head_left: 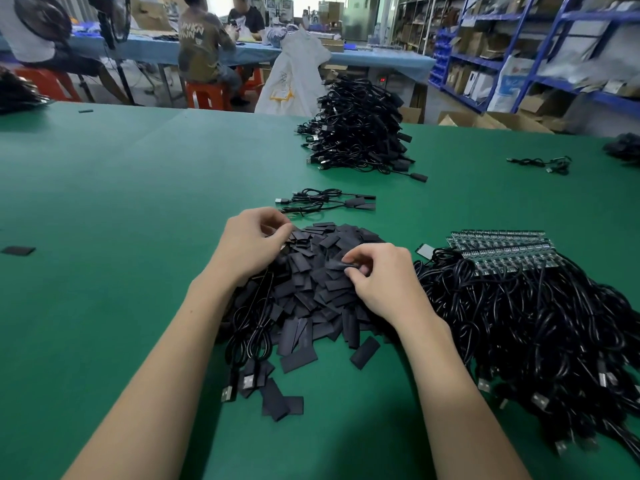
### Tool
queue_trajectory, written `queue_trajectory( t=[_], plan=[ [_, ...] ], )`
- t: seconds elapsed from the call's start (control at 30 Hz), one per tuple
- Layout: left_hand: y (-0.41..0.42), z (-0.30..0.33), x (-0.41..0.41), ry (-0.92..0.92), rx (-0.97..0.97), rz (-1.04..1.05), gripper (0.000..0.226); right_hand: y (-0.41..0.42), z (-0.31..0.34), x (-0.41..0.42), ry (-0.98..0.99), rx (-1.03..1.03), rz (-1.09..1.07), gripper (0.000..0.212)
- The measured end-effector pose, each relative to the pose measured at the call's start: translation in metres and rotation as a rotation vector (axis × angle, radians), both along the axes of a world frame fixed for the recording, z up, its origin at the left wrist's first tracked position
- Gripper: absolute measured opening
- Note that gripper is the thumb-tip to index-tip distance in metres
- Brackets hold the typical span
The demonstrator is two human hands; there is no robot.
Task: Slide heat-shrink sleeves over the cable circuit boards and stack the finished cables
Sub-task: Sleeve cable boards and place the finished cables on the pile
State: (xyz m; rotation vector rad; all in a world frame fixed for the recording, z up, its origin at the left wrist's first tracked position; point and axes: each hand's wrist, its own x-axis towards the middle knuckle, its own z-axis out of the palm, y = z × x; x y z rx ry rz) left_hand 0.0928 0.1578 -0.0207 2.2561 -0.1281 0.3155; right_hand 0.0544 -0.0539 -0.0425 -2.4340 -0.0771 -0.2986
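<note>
A heap of flat black heat-shrink sleeves (311, 289) lies on the green table in front of me. My right hand (384, 282) pinches one sleeve (344, 264) on top of the heap. My left hand (249, 244) has its fingers curled at the heap's far left edge, and a black cable (249, 334) runs down from under it to USB plugs near the front. A big bundle of bare cables (526, 327) with green circuit boards (502, 247) lies at the right. Two sleeved cables (325, 200) rest just beyond the heap. A tall stack of finished cables (356, 133) stands farther back.
A single cable (543, 164) lies at the far right and a stray sleeve (19, 250) at the far left. Beyond the table's far edge people sit on orange stools at a blue bench, a white bag stands there, and blue shelving fills the right.
</note>
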Motion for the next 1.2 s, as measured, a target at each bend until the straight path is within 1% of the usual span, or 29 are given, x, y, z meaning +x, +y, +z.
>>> queue_trajectory(
  t=[0.1,0.2,0.33,0.4,0.5,0.57,0.67,0.77,0.83,0.87,0.9,0.97,1.0,1.1,1.2],
  plan=[
    [0.002,0.000,0.000,0.018,0.016,0.035,0.012,-0.003,0.000,0.000,0.002,0.010,-0.007,0.014],
    [0.005,-0.002,0.001,0.062,0.056,0.054,0.010,-0.004,0.001,-0.001,0.023,-0.022,0.008,0.020],
    [0.011,-0.003,0.003,0.202,0.175,0.048,0.014,-0.003,0.002,-0.002,0.055,-0.056,0.063,0.033],
    [0.012,-0.004,0.002,0.269,0.215,0.028,0.015,-0.002,0.002,-0.002,0.050,-0.085,0.076,0.032],
    [0.012,-0.002,0.001,0.277,0.203,-0.001,0.010,0.000,0.002,-0.003,0.030,-0.096,0.083,0.026],
    [0.010,0.002,0.000,0.255,0.127,-0.025,0.007,0.001,0.003,-0.004,0.023,-0.092,0.091,0.027],
    [0.006,0.008,-0.002,0.259,-0.119,-0.106,0.007,0.001,0.004,-0.004,0.037,-0.097,0.099,0.032],
    [-0.003,0.007,-0.004,0.350,-0.363,-0.187,0.006,0.003,0.006,-0.005,0.065,-0.115,0.130,0.036],
    [-0.010,0.005,-0.006,0.392,-0.456,-0.199,0.006,0.005,0.005,-0.005,0.057,-0.118,0.144,0.036],
    [-0.013,0.004,-0.006,0.411,-0.507,-0.201,0.009,0.007,0.004,-0.005,0.038,-0.081,0.145,0.035],
    [-0.016,0.003,-0.007,0.436,-0.579,-0.212,0.013,0.008,0.005,-0.005,0.014,0.002,0.134,0.032],
    [-0.019,0.004,-0.009,0.490,-0.735,-0.264,0.016,0.013,0.009,-0.005,-0.007,0.268,0.078,0.023],
    [-0.021,0.005,-0.010,0.517,-0.770,-0.297,0.018,0.014,0.011,-0.005,0.005,0.422,0.049,0.018],
    [-0.020,0.009,-0.012,0.595,-0.726,-0.374,0.029,0.017,0.016,-0.006,0.114,0.806,0.014,0.014],
    [-0.018,0.012,-0.012,0.637,-0.707,-0.440,0.027,0.015,0.022,-0.010,0.278,1.098,0.095,0.007]
  ],
)
